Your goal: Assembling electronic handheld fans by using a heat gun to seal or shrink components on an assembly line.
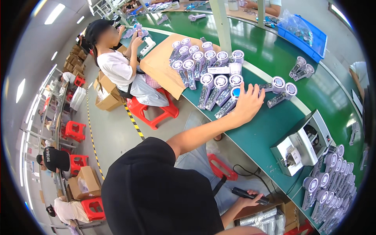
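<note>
My left hand (248, 105) reaches over a group of handheld fans, its fingers apart. Nearest to it is a fan with a blue disc (235, 93) on its round head; whether the fingertips touch it I cannot tell. The fans around it, such as this lavender one (220, 82), lie with their handles uncovered and circuit boards showing. Beyond my fingers lie two more fans (278, 83). Low by my lap, my right hand (250, 199) is closed around a black electric screwdriver (241, 192).
A silver boxy machine (297, 147) stands on the green bench (250, 137). Rows of fans (333, 184) fill the near right. Behind the belt (266, 51) sits a blue tray (303, 37). A co-worker (117, 66) sits at left beside a cardboard sheet (162, 64). An open carton (290, 215) stands below.
</note>
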Demonstrator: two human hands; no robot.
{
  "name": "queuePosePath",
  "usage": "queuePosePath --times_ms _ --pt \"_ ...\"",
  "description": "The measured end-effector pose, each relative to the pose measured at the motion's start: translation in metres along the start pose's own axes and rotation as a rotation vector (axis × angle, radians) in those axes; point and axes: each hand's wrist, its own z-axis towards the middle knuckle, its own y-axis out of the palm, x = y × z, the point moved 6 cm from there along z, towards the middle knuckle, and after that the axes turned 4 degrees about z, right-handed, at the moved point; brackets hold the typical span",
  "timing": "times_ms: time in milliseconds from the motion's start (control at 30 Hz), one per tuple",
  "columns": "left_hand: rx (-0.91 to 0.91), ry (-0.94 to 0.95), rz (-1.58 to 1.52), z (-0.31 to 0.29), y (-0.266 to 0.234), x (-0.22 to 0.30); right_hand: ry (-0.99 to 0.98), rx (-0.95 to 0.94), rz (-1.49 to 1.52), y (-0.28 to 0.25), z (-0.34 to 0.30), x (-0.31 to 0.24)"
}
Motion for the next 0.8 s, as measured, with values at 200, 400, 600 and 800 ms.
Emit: queuePosePath --times_ms 200,400,600,800 --pt "-0.224 0.114 0.045 0.005 0.003 0.008 -0.014 0.016 0.012 -0.008 0.004 0.002" --pt "-0.069 0.043 -0.033 0.013 0.004 0.01 -0.021 0.04 -0.009 0.0 0.0 -0.001" --pt "-0.301 -0.018 -0.013 0.041 0.022 0.022 -0.015 0.064 -0.045 0.01 0.002 -0.004" --pt "-0.25 -0.005 0.003 0.057 0.051 0.034 -0.029 0.06 -0.08 0.016 0.009 -0.001"
